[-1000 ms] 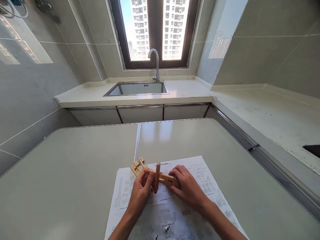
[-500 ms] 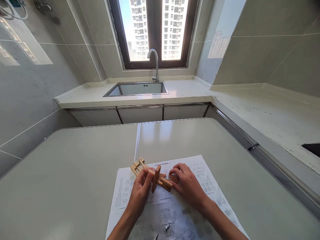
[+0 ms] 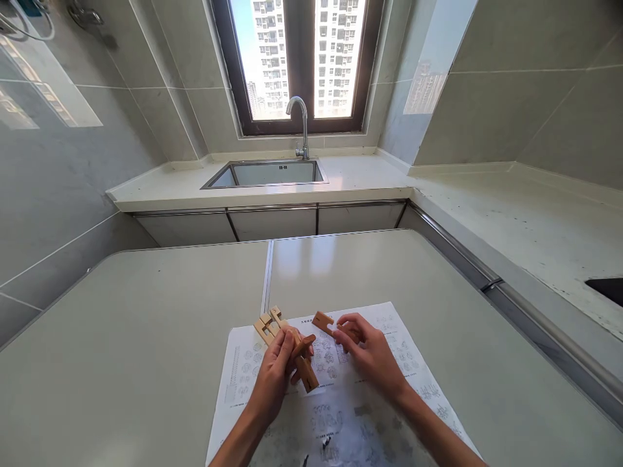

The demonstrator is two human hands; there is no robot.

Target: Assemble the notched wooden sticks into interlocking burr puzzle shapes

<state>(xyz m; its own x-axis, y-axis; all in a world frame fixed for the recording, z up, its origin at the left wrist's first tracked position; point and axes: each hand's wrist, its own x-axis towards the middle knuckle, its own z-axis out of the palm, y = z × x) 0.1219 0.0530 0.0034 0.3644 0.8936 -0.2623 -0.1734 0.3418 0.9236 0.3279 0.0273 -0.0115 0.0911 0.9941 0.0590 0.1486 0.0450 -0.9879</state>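
My left hand (image 3: 278, 370) is closed around joined wooden puzzle pieces (image 3: 306, 375); one bar points down to the right and another piece crosses it. Its fingers hide part of the joint. In my right hand (image 3: 365, 347) a separate notched wooden puzzle piece (image 3: 323, 322) is pinched by one end, its free end pointing up and left, apart from the joined pieces. Several paler wooden pieces (image 3: 267, 324) lie just beyond my left hand at the top edge of the printed sheet (image 3: 238, 376), which carries small line drawings and lies under both hands.
The pale table (image 3: 146, 337) has a seam (image 3: 267, 275) running away from me. Past its far edge stand a counter (image 3: 365, 170) with a sink (image 3: 272, 172) and a faucet (image 3: 304, 130). A metal rail (image 3: 535, 318) runs along the right side. Small dark bits (image 3: 326, 443) lie on the paper.
The notched piece in my right hand has come away from the joined pieces, up and to the right. My left hand has turned the joined pieces so the bar points more downward.
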